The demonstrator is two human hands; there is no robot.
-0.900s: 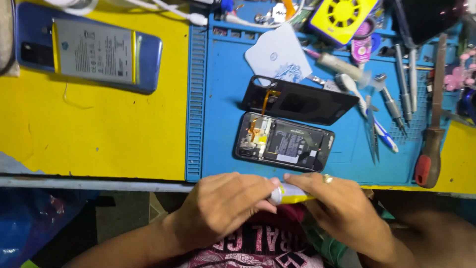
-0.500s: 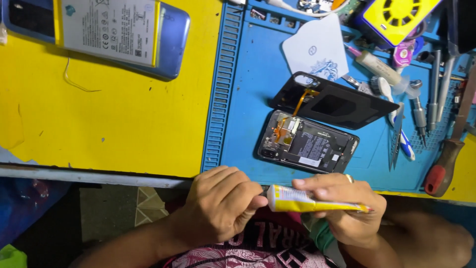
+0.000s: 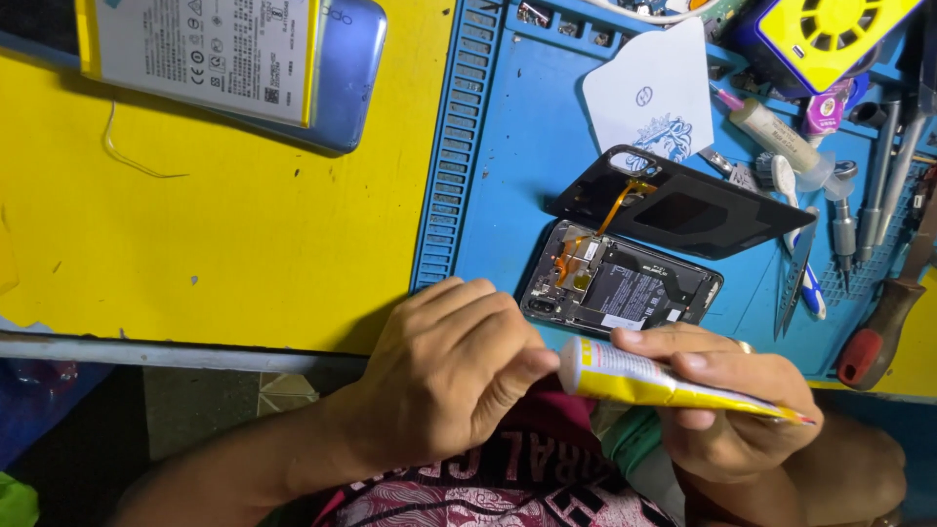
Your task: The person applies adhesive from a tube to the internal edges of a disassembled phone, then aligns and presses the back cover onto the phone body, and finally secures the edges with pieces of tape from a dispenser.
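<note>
The yellow and white squeeze tube of adhesive (image 3: 673, 384) lies across the right hand (image 3: 732, 410), held low in front of the person's lap, just below the near edge of the bench. The right fingers are curled shut around the tube's flattened rear half, the thumb lying along its top. The left hand (image 3: 444, 376) meets the white nozzle end, its fingertips (image 3: 532, 363) pinched together on what seems to be the cap; the cap itself is hidden under them, so I cannot tell whether it is on or off.

For this step, the right hand does best to hold the body firmly without squeezing, so that nothing wells out at the nozzle, while the left fingertips do the turning. Keeping the nozzle tilted slightly up and away from the shirt would be prudent.

Just beyond the hands, on the blue ribbed silicone work mat (image 3: 488, 146), lies the opened black smartphone (image 3: 620, 288) with its circuit boards and battery exposed. Its black back cover (image 3: 683, 210) rests tilted against its far side, joined by an orange flex ribbon (image 3: 625, 200). A white triangular plastic pick (image 3: 654, 98) lies farther back, and screwdrivers and tweezers (image 3: 869, 224) crowd the right. Well to the left, on the yellow benchtop (image 3: 224, 244), a blue phone with a white battery on it (image 3: 234, 54) sits apart.
</note>
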